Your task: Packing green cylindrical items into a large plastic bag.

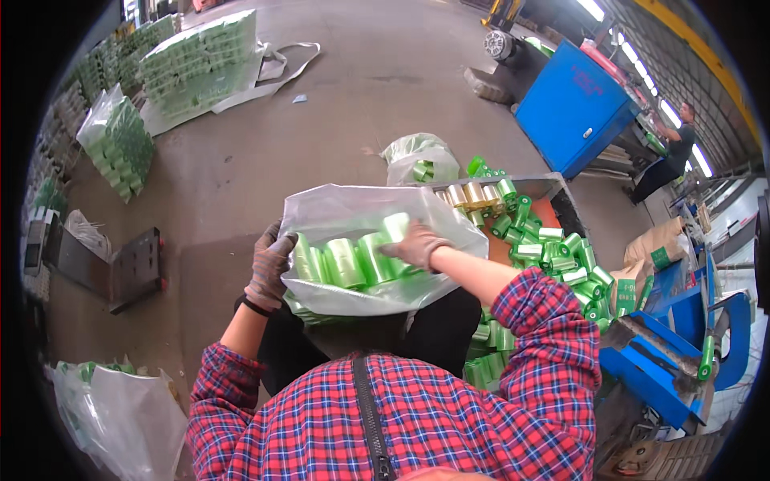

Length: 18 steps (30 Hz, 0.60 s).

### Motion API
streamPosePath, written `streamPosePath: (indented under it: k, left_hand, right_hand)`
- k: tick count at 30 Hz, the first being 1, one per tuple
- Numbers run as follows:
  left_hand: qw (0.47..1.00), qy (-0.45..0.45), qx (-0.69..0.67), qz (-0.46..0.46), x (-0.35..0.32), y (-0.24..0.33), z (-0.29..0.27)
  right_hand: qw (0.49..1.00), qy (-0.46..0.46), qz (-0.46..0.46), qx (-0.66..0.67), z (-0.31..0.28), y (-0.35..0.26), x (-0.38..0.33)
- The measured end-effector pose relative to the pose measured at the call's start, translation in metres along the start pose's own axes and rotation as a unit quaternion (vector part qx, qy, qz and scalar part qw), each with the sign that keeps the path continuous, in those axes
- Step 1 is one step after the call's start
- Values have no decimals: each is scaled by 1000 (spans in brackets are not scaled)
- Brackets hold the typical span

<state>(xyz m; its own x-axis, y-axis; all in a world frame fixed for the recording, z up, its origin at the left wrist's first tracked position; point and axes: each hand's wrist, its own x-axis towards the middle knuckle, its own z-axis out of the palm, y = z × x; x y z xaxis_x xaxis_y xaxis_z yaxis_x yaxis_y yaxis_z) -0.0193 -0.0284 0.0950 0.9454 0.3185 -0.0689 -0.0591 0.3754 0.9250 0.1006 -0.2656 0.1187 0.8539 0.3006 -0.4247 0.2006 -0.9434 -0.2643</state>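
two gloved hands on one clear plastic bag (353,210) in front of the chest. right hand (415,245) sits inside the bag mouth, fingers curled down onto the green rolls (346,263), pressing rather than pinching. left hand (269,268) grips the bag's left edge from outside, fingers closed on the plastic. rolls stand side by side in a row running left to right between the hands. more loose green rolls (553,248) lie in the bin (553,186) to the right, nearer the right hand.
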Motion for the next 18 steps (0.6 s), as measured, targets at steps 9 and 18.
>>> streamPosePath:
  k: [9, 18]
  left_hand:
    - [1000, 0, -6, 13, 6, 5, -7]
    - [999, 0, -38, -19, 11, -9, -10]
  right_hand:
    - [976, 86, 68, -189, -23, 20, 4]
    - [990, 64, -28, -123, -22, 4, 9]
